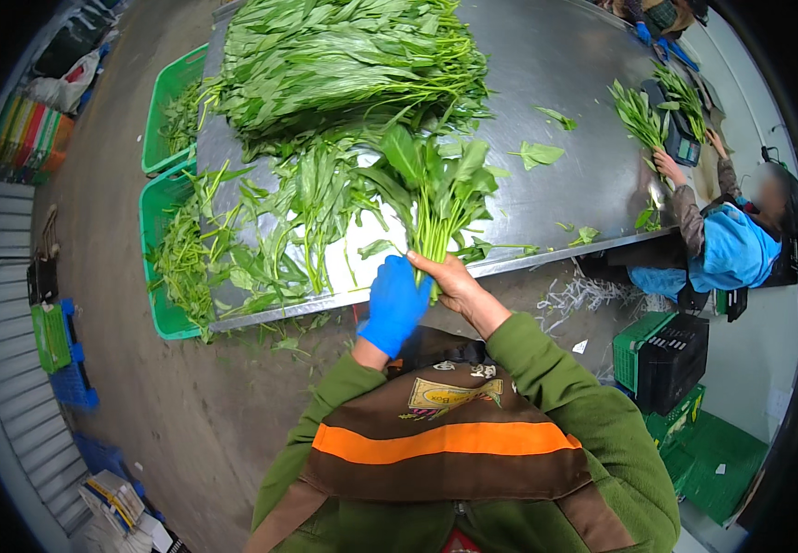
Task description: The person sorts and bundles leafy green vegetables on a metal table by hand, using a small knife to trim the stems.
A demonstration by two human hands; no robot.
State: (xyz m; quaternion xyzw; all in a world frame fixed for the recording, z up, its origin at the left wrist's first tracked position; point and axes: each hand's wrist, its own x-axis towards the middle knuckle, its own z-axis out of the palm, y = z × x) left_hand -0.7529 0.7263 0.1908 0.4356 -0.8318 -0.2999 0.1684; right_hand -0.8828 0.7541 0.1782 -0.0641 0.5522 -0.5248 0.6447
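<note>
A bunch of leafy green vegetable (433, 200), which looks like water spinach, stands over the front edge of the metal table (530, 62). My left hand (397, 301), in a blue glove, grips its lower stems. My bare right hand (456, 282) closes around the same stems from the other side, thumb on top. The leaves fan out away from me. Just behind them, a tall heap of the same greens (350, 62) lies with its stems to the right. Loose sprigs (316, 207) are spread to the left of my hands.
Green plastic crates (147, 242) holding greens stand against the table's left end. At the right, a co-worker in a blue apron (734, 245) handles bunches by a weighing scale (682, 142). Another person (658, 17) is at the far corner. Stacked crates (672, 363) and shredded paper (579, 297) are on the right-hand floor.
</note>
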